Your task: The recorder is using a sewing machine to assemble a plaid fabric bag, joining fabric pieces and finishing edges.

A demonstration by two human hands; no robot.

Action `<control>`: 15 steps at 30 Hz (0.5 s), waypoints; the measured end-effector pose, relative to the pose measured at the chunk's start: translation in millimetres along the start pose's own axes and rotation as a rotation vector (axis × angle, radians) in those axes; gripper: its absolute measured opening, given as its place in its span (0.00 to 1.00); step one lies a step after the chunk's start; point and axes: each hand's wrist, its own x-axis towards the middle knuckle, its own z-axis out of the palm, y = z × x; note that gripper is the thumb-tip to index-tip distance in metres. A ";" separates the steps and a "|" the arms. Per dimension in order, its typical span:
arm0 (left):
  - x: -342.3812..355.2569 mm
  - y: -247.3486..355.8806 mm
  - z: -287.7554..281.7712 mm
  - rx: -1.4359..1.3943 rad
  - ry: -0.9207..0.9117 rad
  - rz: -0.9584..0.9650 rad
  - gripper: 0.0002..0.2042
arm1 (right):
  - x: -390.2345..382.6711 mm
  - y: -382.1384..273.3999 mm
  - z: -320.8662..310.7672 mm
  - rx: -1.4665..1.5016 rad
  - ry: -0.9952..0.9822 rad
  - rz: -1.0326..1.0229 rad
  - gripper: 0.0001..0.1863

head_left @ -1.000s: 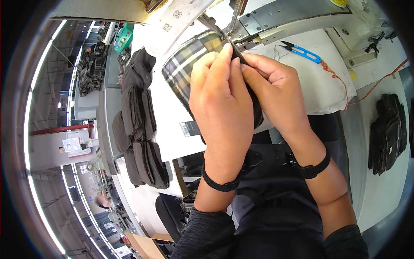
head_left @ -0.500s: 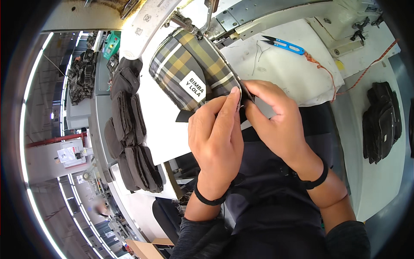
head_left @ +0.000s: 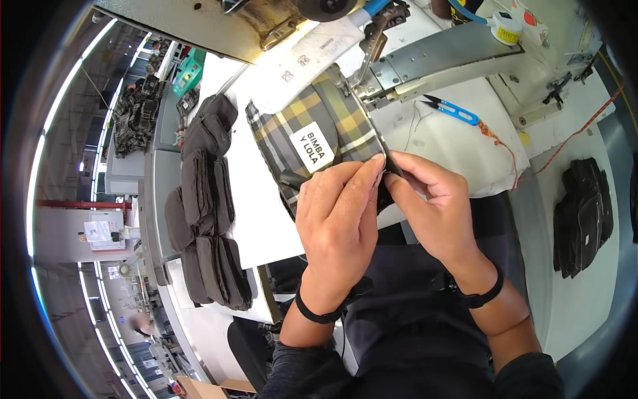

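Note:
A plaid fabric piece [head_left: 342, 110] in yellow, grey, black and white lies with its far end at the sewing machine's presser foot. Sewn or laid on it is a white label [head_left: 312, 147], beside a dark fabric strip. My left hand [head_left: 339, 216] rests over the near corner of the piece, thumb and fingers pinched on its edge. Close beside it, my right hand [head_left: 435, 206] pinches the same edge between thumb and forefinger, where a dark layer shows. The fingertips nearly touch, and what lies between them is partly hidden.
Blue thread snips [head_left: 452, 111] on an orange cord lie right of the plaid piece, near loose threads. The machine's metal arm [head_left: 438, 73] crosses behind. Dark fabric pouches [head_left: 206, 193] stand stacked at the left; another dark stack [head_left: 585, 219] lies at the far right.
The view has shifted, so the machine and table sit lower in the picture. Both hands keep their pinch; the near left edge of the plaid piece now spreads out below the dark strip.

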 end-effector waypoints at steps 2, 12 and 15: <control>5.6 -3.1 -1.1 0.028 -0.025 -0.003 0.14 | 6.6 1.0 2.3 0.022 -0.006 -0.007 0.16; 34.2 -28.5 0.6 -0.018 -0.021 0.011 0.11 | 40.1 8.6 19.1 0.137 0.067 -0.033 0.14; 40.7 -35.1 1.6 -0.019 -0.033 0.002 0.09 | 46.8 13.7 26.1 0.167 0.133 -0.094 0.13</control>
